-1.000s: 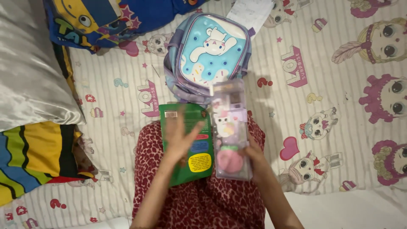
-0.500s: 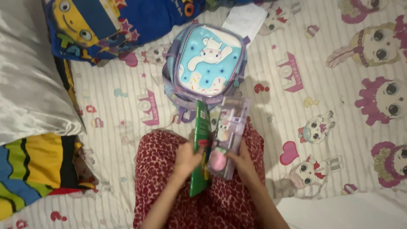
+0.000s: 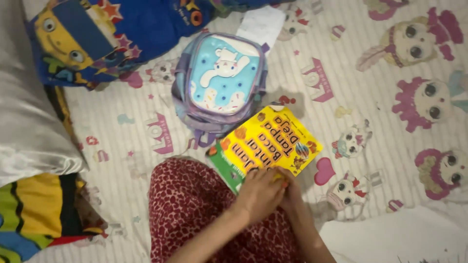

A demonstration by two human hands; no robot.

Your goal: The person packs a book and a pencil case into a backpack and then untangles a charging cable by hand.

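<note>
A bed fills the view, covered by a white striped sheet [image 3: 370, 122] printed with cartoon dolls, hearts and pets. The person sits on it in red patterned trousers [image 3: 195, 209], and both hands meet just above the lap. The left hand [image 3: 258, 195] lies over the right hand [image 3: 292, 192], fingers curled, and together they grip the near edge of a yellow children's book [image 3: 270, 141] with a green border, which lies tilted on the sheet. The exact finger hold is hidden under the left hand.

Just beyond the book, touching its far corner, lies a small lilac and light-blue backpack [image 3: 222, 80] with a white cartoon animal on its front. A white paper [image 3: 263, 22] lies behind the backpack. A blue cartoon pillow [image 3: 117, 36] sits at the top left, a silvery satin pillow [image 3: 29, 126] along the left edge, and a striped multicoloured cushion [image 3: 39, 209] below it. White fabric [image 3: 390, 238] lies at the lower right.
</note>
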